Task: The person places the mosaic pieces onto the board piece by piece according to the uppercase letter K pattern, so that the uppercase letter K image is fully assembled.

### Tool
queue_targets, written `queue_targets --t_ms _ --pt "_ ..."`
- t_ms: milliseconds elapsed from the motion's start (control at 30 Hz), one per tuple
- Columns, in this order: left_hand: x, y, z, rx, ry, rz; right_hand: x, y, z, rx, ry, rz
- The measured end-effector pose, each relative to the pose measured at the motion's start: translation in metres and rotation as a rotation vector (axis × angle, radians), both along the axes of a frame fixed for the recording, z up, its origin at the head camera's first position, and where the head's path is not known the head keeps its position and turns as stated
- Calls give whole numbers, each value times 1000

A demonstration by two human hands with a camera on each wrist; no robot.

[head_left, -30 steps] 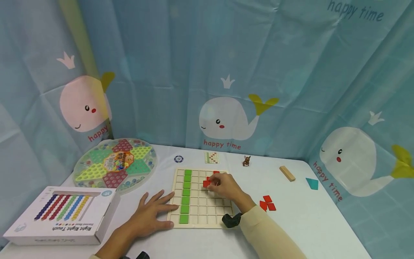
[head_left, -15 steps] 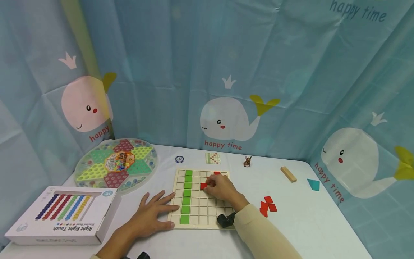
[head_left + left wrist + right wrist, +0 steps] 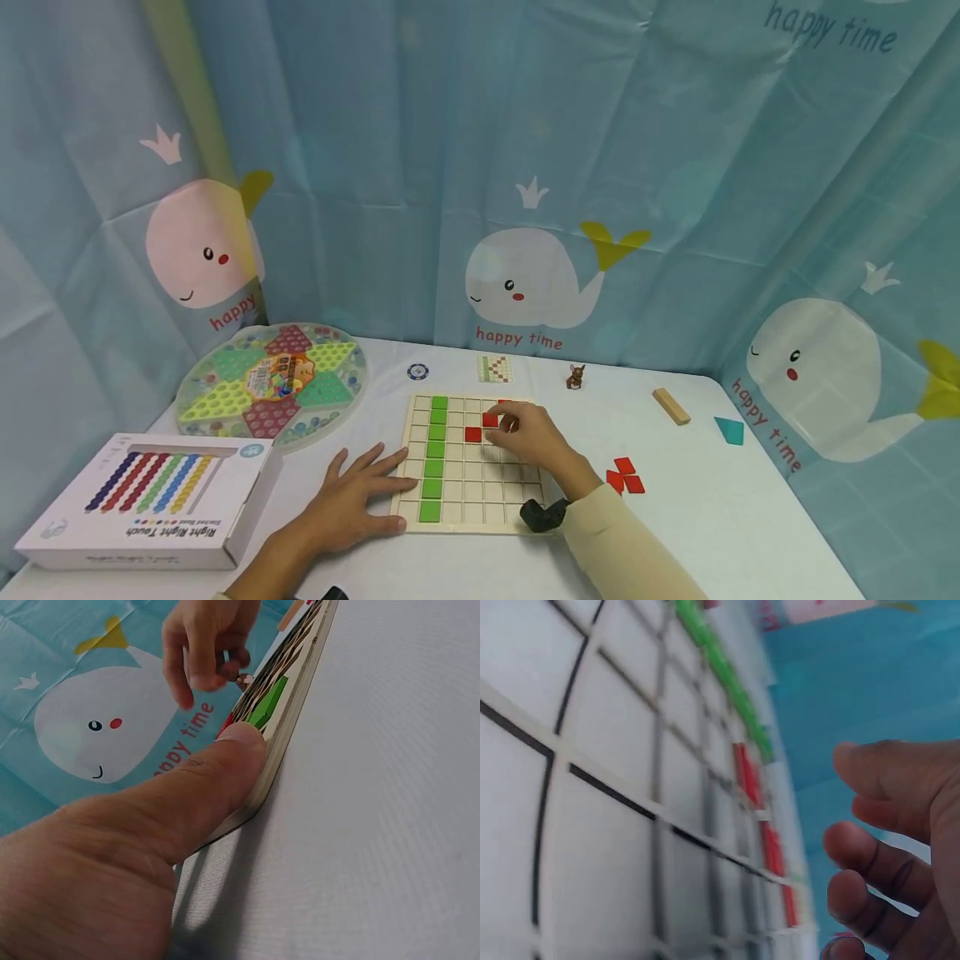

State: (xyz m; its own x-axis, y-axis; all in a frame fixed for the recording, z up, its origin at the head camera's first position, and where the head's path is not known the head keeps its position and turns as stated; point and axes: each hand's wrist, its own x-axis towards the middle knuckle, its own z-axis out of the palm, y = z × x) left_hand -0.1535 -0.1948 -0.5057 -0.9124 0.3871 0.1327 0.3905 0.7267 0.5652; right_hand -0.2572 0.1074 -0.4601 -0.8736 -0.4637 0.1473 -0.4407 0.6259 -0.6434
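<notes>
A wooden grid board (image 3: 465,508) lies on the white table with a column of green square tiles (image 3: 432,468) set in it. Near the top, a red tile (image 3: 472,434), a second red tile (image 3: 490,419) and a partly covered third form a diagonal. Hovering just right of them, my right hand (image 3: 534,435) has loosely bent fingers; in the right wrist view nothing sits between its fingers (image 3: 855,844). My left hand (image 3: 348,504) is spread flat at the board's left edge, its thumb (image 3: 202,780) against the corner in the left wrist view.
Right of the board lie several loose red tiles (image 3: 633,484), a wooden block (image 3: 671,407) and a teal piece (image 3: 730,431). Behind it are a pattern card (image 3: 496,369), a chip (image 3: 417,372) and a deer figurine (image 3: 575,377). A game disc (image 3: 225,364) and box (image 3: 247,492) stand left.
My right hand brought a red tile down into a cell at the diagonal's lower left, let it go and drew back up and right. The left hand stayed in place.
</notes>
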Motion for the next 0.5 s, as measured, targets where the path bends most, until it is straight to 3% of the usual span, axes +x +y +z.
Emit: queue_targets --t_ms 233,500 --pt "1 -1 1 -2 9 10 22 30 27 -91 102 2" --pt "1 0 0 -13 2 3 42 72 46 -88 206 0"
